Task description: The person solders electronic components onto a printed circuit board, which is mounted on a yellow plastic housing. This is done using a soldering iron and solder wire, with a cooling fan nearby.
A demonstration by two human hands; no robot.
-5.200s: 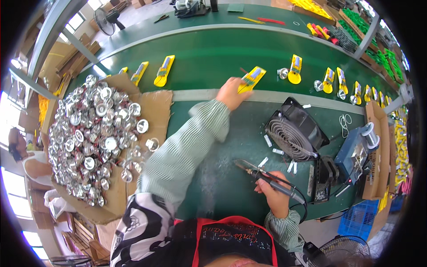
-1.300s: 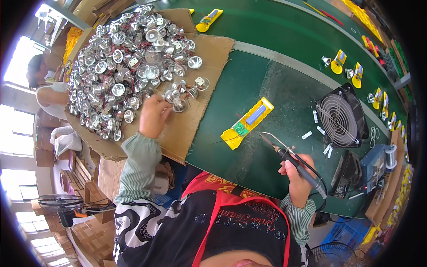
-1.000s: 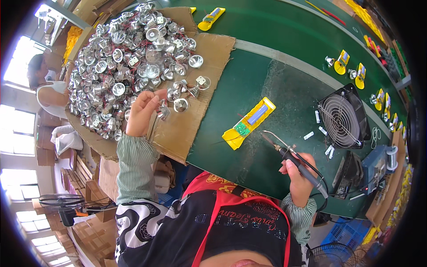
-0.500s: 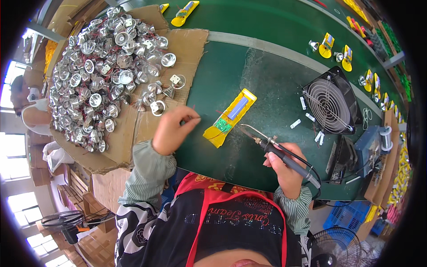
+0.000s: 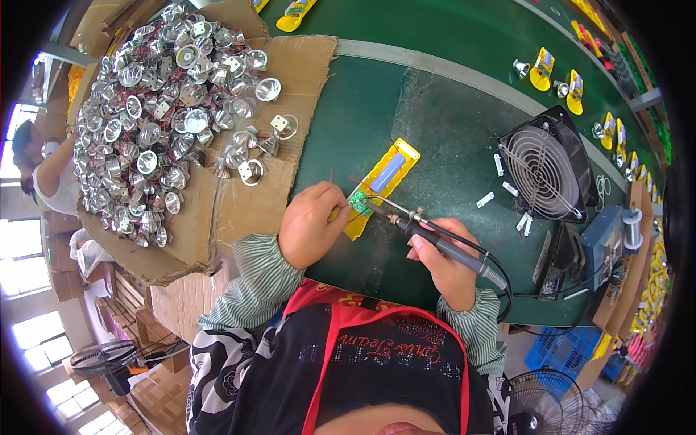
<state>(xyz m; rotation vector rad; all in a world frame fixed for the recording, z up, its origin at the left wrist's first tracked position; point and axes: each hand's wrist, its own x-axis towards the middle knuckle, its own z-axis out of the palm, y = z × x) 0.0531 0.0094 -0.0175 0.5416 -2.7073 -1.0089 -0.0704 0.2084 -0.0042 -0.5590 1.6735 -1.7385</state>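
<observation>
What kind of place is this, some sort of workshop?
Most likely an electronics assembly line in a factory. The right hand holds a soldering iron to a small green circuit board, a heap of metal lamp reflectors lies on cardboard, and yellow parts sit along a green conveyor belt.

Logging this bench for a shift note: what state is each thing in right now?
left hand: pinching the green circuit board at the yellow tray
right hand: gripping the soldering iron, tip at the board
reflector cups: heaped on cardboard
black fan: lying tilted; spinning or not, cannot tell
</observation>
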